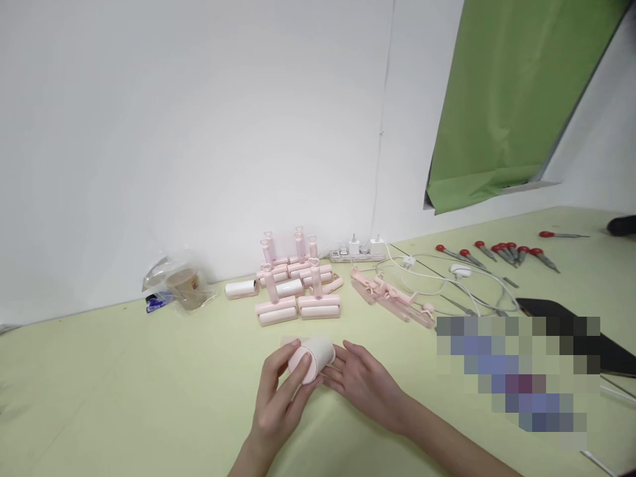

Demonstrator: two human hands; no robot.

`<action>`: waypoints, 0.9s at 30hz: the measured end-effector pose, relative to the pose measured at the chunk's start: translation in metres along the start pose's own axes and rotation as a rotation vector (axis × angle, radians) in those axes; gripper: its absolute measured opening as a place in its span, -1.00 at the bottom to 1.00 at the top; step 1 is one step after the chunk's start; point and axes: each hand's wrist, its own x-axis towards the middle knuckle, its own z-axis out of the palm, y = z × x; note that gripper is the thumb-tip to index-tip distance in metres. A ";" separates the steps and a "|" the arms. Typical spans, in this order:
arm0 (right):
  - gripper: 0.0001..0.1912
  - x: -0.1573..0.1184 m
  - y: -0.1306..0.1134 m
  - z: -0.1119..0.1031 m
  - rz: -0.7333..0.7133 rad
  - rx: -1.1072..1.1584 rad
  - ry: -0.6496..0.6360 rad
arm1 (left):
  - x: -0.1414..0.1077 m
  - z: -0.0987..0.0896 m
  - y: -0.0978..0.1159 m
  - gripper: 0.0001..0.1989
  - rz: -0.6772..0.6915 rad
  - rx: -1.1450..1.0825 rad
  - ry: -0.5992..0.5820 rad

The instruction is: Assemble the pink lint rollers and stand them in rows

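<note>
White roller (322, 350), cap (312, 371) facing near left
Long axis runs away rightward; left fingers (277, 360) clamp it, right fingers (360, 353) spread against it

Roll (322, 353) before rollers (319, 307) | bag (196, 288) left (near wall (199, 132)) | tools (523, 252) right

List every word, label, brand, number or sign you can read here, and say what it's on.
No text can be read anywhere.
Bagged cup: brownish mark, too blurred to read.
Blue packet: any print is too small to read.
Held lint roller: no lettering shows.
</note>
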 end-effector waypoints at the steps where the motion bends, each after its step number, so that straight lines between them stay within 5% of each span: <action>1: -0.69 0.000 0.000 0.001 -0.007 -0.016 0.003 | 0.000 0.000 0.000 -0.46 -0.007 -0.005 0.004; 8: -0.60 -0.003 0.003 0.000 -0.071 -0.327 0.041 | -0.001 0.008 0.001 -0.47 -0.030 -0.073 0.022; 14: -0.01 -0.001 0.006 -0.020 -0.247 -0.704 0.191 | -0.006 0.012 0.004 -0.56 -0.028 -0.248 -0.126; 16: 0.09 0.000 -0.001 -0.018 -0.354 -0.880 0.250 | -0.004 0.011 0.005 -0.64 -0.218 -0.425 -0.177; 18: 0.12 -0.001 -0.007 -0.010 -0.478 -1.109 0.277 | 0.001 0.012 0.007 -0.63 -0.541 -0.667 -0.096; 22: 0.07 -0.001 -0.006 0.013 -0.665 -1.550 0.007 | 0.015 0.019 0.017 -0.35 -1.218 -1.055 0.077; 25: 0.10 0.004 -0.008 0.021 -0.658 -1.683 -0.213 | 0.021 0.021 0.023 -0.34 -1.487 -1.087 -0.045; 27: 0.01 0.014 -0.023 0.017 -0.608 -1.668 -0.165 | 0.021 0.020 0.024 -0.41 -1.564 -1.138 -0.039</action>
